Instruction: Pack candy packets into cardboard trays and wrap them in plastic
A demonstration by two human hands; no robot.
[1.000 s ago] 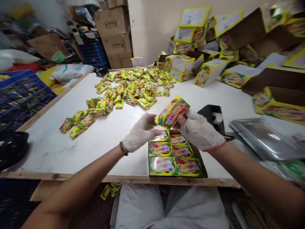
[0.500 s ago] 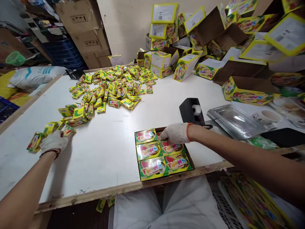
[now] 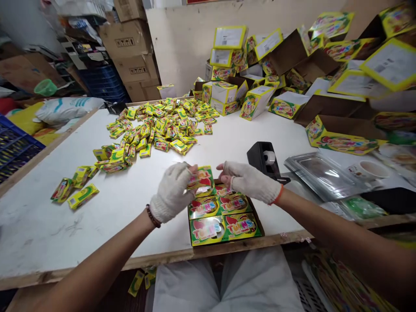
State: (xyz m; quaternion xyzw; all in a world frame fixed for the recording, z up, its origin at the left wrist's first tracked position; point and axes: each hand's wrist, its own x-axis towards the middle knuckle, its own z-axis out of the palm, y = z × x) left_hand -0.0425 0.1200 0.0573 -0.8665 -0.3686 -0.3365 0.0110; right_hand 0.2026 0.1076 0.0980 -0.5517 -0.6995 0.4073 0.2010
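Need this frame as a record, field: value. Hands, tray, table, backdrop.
left_hand: gloved hand grips a Twins pack at the tray's far-left corner
right_hand: gloved hand just right of that pack, fingers parted, nothing visibly held
tray: cardboard tray, Twins packs inside in two columns
table: white table; loose packs; black tape dispenser beyond right hand
backdrop: brown cartons stacked far left; printed boxes heaped far right

We see soft, fairly bright light on the white worktable (image 3: pixel 139 216) and deep shadow beneath it. Pale glare veils a TWINS carton (image 3: pixel 206 230) at the table's front edge and streaks the clear plastic tray (image 3: pixel 326 175) on the table's right. Beyond its left side, brown cardboard (image 3: pixel 27 73) looks dim, blurred; wide-angle distortion stretches the outer edges.
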